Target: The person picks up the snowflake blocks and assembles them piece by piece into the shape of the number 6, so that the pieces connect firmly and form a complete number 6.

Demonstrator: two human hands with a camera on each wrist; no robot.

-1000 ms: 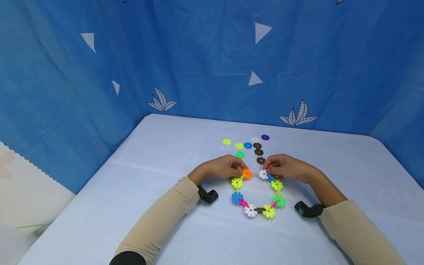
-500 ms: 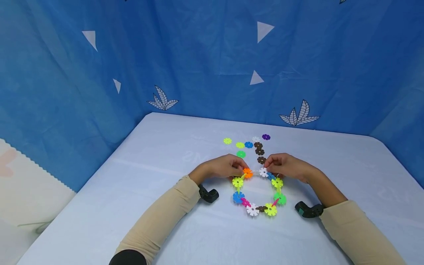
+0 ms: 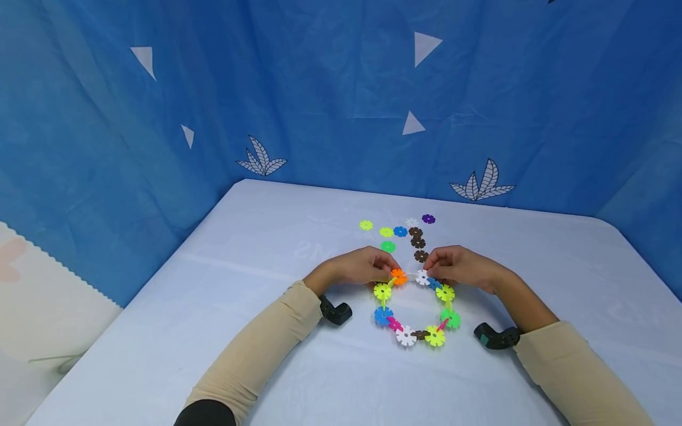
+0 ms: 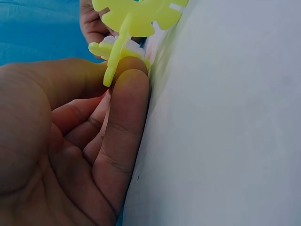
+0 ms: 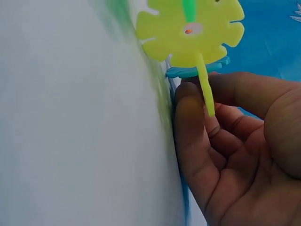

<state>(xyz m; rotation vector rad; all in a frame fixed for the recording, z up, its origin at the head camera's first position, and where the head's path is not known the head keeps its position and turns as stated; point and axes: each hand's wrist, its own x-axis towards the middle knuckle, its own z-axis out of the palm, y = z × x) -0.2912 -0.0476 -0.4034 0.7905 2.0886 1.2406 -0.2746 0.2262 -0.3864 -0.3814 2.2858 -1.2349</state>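
A ring of linked notched discs in several colours stands on the table between both hands. In the head view my left hand (image 3: 363, 265) pinches the orange disc (image 3: 398, 277) at the ring's far left. My right hand (image 3: 462, 268) pinches the white disc (image 3: 422, 277) at the far right, beside a blue disc (image 3: 435, 284). A pale piece lies between orange and white. The left wrist view has yellow discs (image 4: 141, 19) over the thumb and fingers (image 4: 124, 117); the right wrist view has a yellow disc (image 5: 188, 37) above the fingers (image 5: 193, 136). Fingers hide the exact contact.
Behind the ring lie loose discs: yellow (image 3: 366, 225), green (image 3: 388, 247), blue (image 3: 400, 232), purple (image 3: 428, 219), a white one and several brown (image 3: 421, 256). Black devices (image 3: 336, 312) are at both wrists. A blue curtain (image 3: 330, 89) hangs behind the white table (image 3: 298, 367).
The ring has shifted very slightly within the head view, which has itself moved a little. Both hands keep their hold, with almost no movement.
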